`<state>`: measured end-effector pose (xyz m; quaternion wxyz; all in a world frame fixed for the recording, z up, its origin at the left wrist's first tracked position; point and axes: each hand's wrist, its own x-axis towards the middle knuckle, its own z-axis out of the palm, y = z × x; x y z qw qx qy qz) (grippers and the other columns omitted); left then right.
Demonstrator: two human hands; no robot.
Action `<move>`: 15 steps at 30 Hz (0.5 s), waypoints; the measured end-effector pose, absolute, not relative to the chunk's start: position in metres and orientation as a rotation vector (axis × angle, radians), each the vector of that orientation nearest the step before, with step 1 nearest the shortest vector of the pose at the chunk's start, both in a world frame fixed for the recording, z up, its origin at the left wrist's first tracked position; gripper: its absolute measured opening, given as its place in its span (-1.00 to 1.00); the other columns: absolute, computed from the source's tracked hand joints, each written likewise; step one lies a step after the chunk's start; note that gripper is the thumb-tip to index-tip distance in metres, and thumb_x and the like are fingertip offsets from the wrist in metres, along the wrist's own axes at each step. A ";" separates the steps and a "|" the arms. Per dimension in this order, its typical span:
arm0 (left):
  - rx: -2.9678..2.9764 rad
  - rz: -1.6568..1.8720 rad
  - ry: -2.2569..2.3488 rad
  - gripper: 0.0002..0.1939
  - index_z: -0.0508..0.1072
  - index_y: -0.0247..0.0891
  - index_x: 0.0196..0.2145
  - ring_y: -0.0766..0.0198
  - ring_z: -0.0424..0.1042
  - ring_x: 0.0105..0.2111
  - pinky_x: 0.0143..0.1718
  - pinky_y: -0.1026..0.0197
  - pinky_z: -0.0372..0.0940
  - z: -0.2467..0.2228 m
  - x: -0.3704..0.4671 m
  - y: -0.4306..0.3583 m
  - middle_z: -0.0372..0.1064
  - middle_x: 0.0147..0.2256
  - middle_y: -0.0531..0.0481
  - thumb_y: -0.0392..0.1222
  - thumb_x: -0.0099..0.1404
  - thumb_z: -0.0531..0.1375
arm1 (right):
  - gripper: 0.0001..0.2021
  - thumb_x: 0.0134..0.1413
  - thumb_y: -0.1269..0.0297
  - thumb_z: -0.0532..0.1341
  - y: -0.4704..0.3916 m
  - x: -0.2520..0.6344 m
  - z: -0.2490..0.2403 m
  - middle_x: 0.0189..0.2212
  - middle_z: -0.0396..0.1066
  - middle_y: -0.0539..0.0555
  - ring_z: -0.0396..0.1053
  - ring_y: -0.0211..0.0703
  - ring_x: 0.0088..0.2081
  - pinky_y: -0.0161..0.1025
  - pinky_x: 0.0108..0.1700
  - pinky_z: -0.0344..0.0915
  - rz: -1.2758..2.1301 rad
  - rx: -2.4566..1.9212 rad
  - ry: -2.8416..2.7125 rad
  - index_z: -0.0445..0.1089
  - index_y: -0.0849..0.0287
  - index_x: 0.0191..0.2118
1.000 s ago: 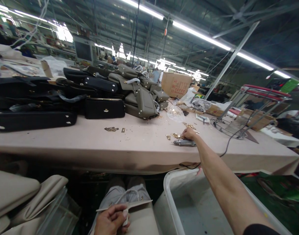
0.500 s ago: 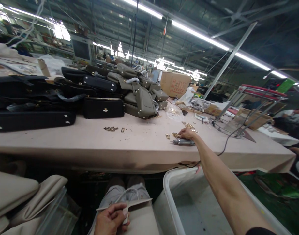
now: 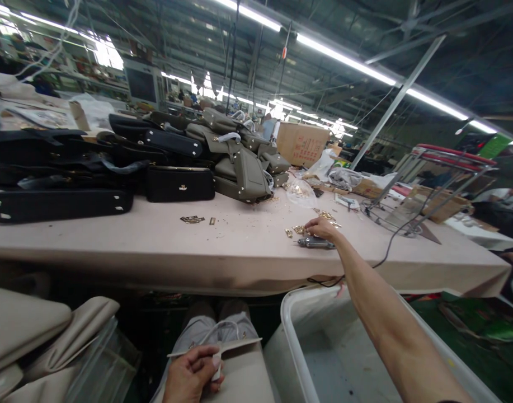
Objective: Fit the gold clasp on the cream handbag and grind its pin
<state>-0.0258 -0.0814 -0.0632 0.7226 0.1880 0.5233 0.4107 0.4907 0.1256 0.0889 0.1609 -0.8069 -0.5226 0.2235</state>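
Observation:
My right hand (image 3: 321, 229) reaches out over the beige table (image 3: 239, 246), its fingers down on small gold metal fittings (image 3: 299, 229) scattered there. A silver corded hand tool (image 3: 315, 242) lies just in front of that hand. Whether the fingers have pinched a fitting is too small to tell. My left hand (image 3: 192, 374) rests on my lap at the bottom, gripping a beige bag piece (image 3: 239, 366) with a white strip between its fingers.
Black bags (image 3: 59, 168) and olive bags (image 3: 239, 162) are piled at the table's back left. More gold fittings (image 3: 192, 219) lie mid-table. A white plastic tub (image 3: 323, 341) stands below right, beige bags (image 3: 38, 336) below left, a cardboard box (image 3: 302, 144) and a wire rack (image 3: 432, 184) at the far right.
My right hand has crept a little to the left over the gold fittings. My left hand stays on the beige piece.

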 end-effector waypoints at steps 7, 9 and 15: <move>0.429 0.919 1.135 -0.44 0.60 -0.39 -0.34 0.26 0.43 -0.63 -0.62 0.32 0.30 -0.064 -0.027 -0.082 0.45 -0.60 0.00 -0.02 -0.23 0.64 | -0.81 0.04 0.33 0.35 0.120 0.473 0.095 -0.46 0.56 0.10 0.34 -0.25 -0.45 -0.30 -0.38 0.25 0.655 -2.291 -1.486 0.67 0.31 -0.24; 0.424 0.911 1.146 -0.43 0.59 -0.38 -0.33 0.26 0.43 -0.63 -0.62 0.32 0.30 -0.065 -0.027 -0.082 0.47 -0.60 -0.01 -0.02 -0.24 0.64 | -0.78 0.04 0.24 0.40 0.118 0.472 0.094 -0.50 0.54 0.08 0.31 -0.25 -0.47 -0.29 -0.40 0.22 0.652 -2.293 -1.507 0.67 0.29 -0.26; 0.415 0.911 1.145 -0.44 0.59 -0.40 -0.34 0.27 0.42 -0.63 -0.60 0.32 0.30 -0.064 -0.026 -0.082 0.46 -0.60 -0.02 -0.05 -0.23 0.64 | -0.77 -0.11 0.26 0.48 0.122 0.474 0.083 -0.45 0.57 0.07 0.38 -0.23 -0.41 -0.30 -0.36 0.24 0.585 -2.307 -1.466 0.66 0.30 -0.31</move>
